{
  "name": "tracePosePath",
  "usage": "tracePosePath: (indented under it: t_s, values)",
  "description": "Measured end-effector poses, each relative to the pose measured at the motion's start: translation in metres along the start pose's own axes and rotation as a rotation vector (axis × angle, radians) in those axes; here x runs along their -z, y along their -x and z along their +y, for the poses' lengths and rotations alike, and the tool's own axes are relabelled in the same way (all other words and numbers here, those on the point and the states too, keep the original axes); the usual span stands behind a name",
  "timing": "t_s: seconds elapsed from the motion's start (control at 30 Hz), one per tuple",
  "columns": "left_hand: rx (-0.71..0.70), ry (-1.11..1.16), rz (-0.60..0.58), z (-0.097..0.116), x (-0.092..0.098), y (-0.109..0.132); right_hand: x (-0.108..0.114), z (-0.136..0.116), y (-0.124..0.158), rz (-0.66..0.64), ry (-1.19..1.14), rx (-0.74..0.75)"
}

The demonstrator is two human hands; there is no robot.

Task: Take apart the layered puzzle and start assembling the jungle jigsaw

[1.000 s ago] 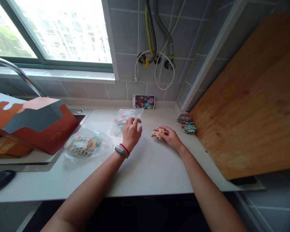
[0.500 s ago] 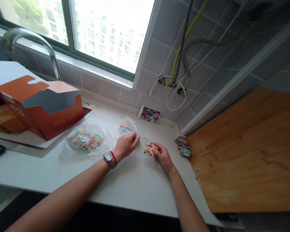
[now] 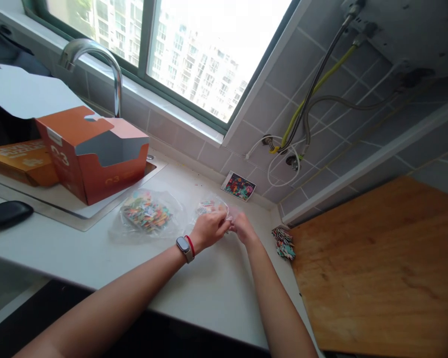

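My left hand [image 3: 211,228], with a watch and a red cord at its wrist, is closed at the near edge of a clear plastic bag [image 3: 209,205] of jigsaw pieces. It seems to pinch the plastic; its fingertips are partly hidden. Right beside it, my right hand [image 3: 242,227] is smeared by motion, its fingers touching or almost touching the left ones. What it holds, if anything, cannot be made out. A second clear bag of jigsaw pieces [image 3: 147,213] lies to the left. A small stack of jigsaw pieces [image 3: 283,243] sits to the right, against the wooden board.
An orange cardboard box [image 3: 112,171] stands open at the left, next to a flatter orange box [image 3: 26,161]. A black object [image 3: 8,214] lies in front. A colourful picture card [image 3: 239,186] leans at the wall. The wooden board [image 3: 381,268] bounds the counter's right side.
My right hand, which held jigsaw pieces in plain sight, has moved up and left to meet my left hand at the bag. Those pieces no longer show. The view has shifted.
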State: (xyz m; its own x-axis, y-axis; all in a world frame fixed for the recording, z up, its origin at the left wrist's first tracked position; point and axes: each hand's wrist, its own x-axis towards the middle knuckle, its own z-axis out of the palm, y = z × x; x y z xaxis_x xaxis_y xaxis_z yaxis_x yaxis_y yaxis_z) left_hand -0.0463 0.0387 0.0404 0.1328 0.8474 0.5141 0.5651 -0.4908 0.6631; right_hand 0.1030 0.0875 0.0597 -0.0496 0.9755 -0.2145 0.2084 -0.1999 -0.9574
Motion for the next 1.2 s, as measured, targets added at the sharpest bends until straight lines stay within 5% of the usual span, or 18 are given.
tracePosePath:
  t_s: [0.1, 0.23, 0.43, 0.5, 0.67, 0.87, 0.97, 1.1, 1.2]
  values:
    - [0.078, 0.119, 0.061, -0.005, 0.001, -0.005, 0.003, 0.019, 0.020, 0.275, 0.280, 0.229]
    - [0.175, 0.365, 0.086, -0.007, 0.003, -0.006, 0.025, 0.074, 0.069, 0.416, 0.335, 0.532]
    - [0.469, 0.791, -0.095, 0.001, 0.012, -0.023, 0.056, 0.122, 0.126, 0.596, 0.213, 0.341]
    - [0.567, 0.868, -0.074, 0.006, 0.022, -0.045, 0.057, 0.124, 0.132, 0.574, 0.163, 0.276]
    - [0.527, 0.777, -0.028, 0.011, 0.057, -0.122, 0.052, 0.119, 0.129, 0.544, 0.140, 0.264]
    - [0.595, 0.622, -0.014, -0.006, 0.098, -0.191, 0.051, 0.115, 0.129, 0.545, 0.130, 0.262]
    - [0.628, 0.542, -0.128, -0.022, 0.114, -0.199, 0.052, 0.115, 0.129, 0.546, 0.123, 0.266]
    - [0.703, 0.395, -0.444, -0.041, 0.128, -0.189, 0.054, 0.117, 0.128, 0.546, 0.116, 0.270]
    - [0.600, 0.166, -0.650, -0.049, 0.139, -0.173, 0.055, 0.120, 0.127, 0.539, 0.107, 0.273]
